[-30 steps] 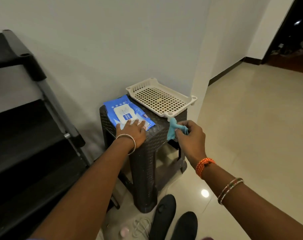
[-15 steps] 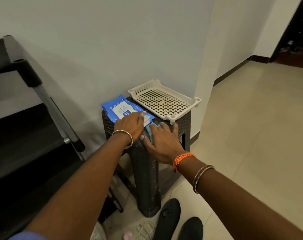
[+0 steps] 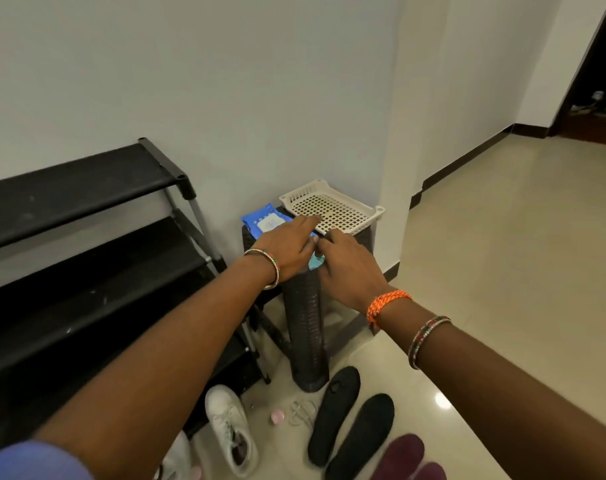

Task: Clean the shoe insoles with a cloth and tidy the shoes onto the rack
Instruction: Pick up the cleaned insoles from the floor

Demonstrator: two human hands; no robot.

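Note:
A small teal cloth (image 3: 316, 263) lies on the front corner of a dark woven stool (image 3: 305, 327). My right hand (image 3: 346, 263) rests on top of it with fingers pointing forward, and only a scrap of cloth shows. My left hand (image 3: 289, 245) lies flat over a blue wipes pack (image 3: 261, 220), its fingertips reaching the edge of a white perforated tray (image 3: 360, 225). Two black insoles (image 3: 336, 410) lie side by side on the floor below the stool. A white sneaker (image 3: 230, 427) lies to their left. The black shoe rack (image 3: 87, 237) stands at the left.
Loose white laces (image 3: 301, 412) and a small pink object (image 3: 277, 417) lie between the sneaker and the insoles. Two maroon shapes (image 3: 403, 455) show at the bottom edge. A wall corner stands right behind the stool. Tiled floor stretches away to the right.
My right hand brought the cloth from the air down onto the stool and now covers it. My left hand slid forward over the wipes pack toward the tray. The view has pulled back and down.

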